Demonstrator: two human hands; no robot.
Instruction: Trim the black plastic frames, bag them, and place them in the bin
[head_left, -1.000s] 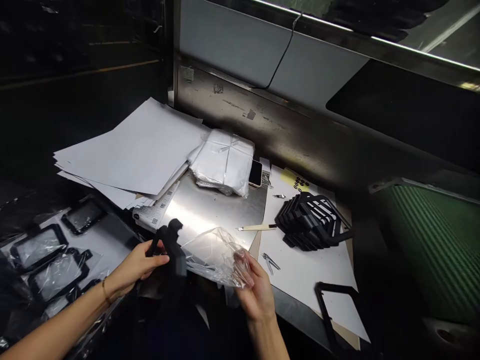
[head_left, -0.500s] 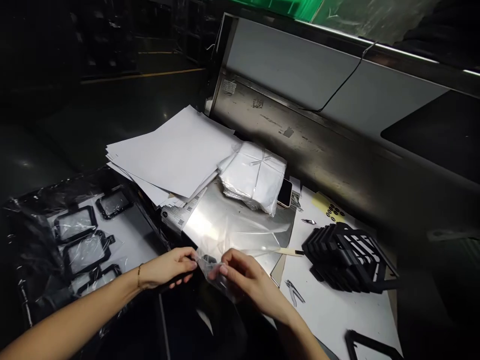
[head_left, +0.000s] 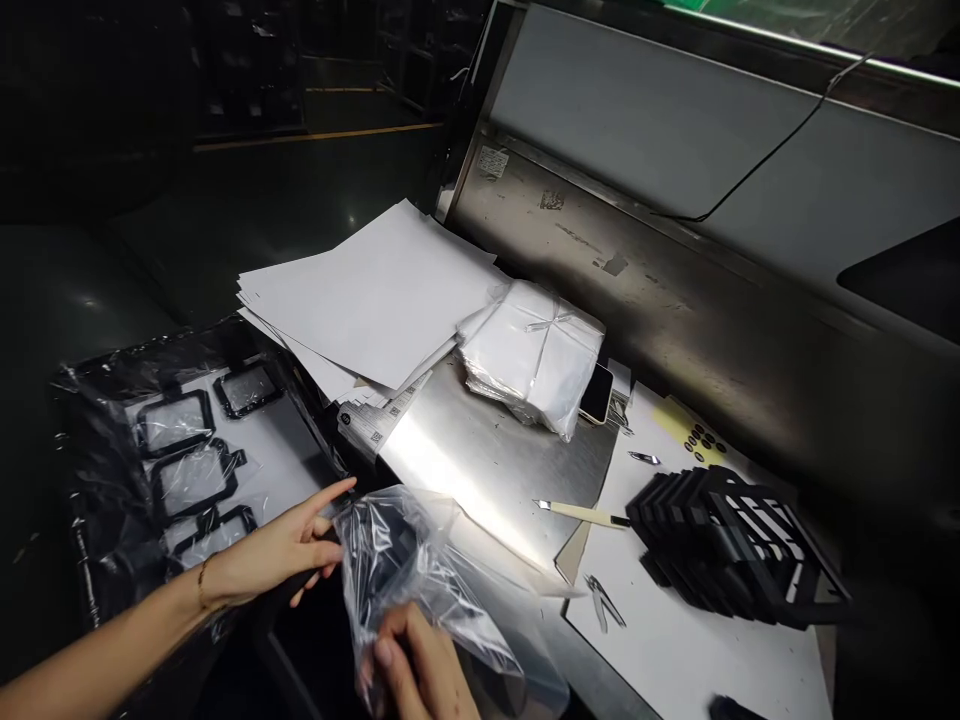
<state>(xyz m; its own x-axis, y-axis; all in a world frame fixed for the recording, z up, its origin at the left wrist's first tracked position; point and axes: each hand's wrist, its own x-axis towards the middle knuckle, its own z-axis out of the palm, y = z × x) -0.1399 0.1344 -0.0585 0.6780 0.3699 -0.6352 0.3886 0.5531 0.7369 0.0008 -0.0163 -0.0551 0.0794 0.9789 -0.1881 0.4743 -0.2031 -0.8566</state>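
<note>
My right hand (head_left: 424, 665) pinches the edge of a clear plastic bag (head_left: 420, 560), which is puffed out and crinkled in front of me. To the left of the bag, my left hand (head_left: 281, 555) has its index finger stretched out. Its other fingers curl around what looks like a black frame (head_left: 281, 655), mostly lost against the dark below. Flat clear film, part of the bag or another bag, trails over the metal tabletop (head_left: 450, 470). A tied stack of clear bags (head_left: 532, 345) lies beyond.
Left, bagged black frames (head_left: 176, 420) lie in a plastic-lined box. White sheets (head_left: 367, 290) are stacked behind. To the right are a craft knife (head_left: 581, 514), snips (head_left: 604, 602), a phone (head_left: 598, 393), stacked black frames (head_left: 731, 540) and a yellow sticker sheet (head_left: 690, 430).
The bag has opened out and moved left and nearer. My left hand has let go of its edge and moved left and down. My right hand has moved down and left, still pinching it.
</note>
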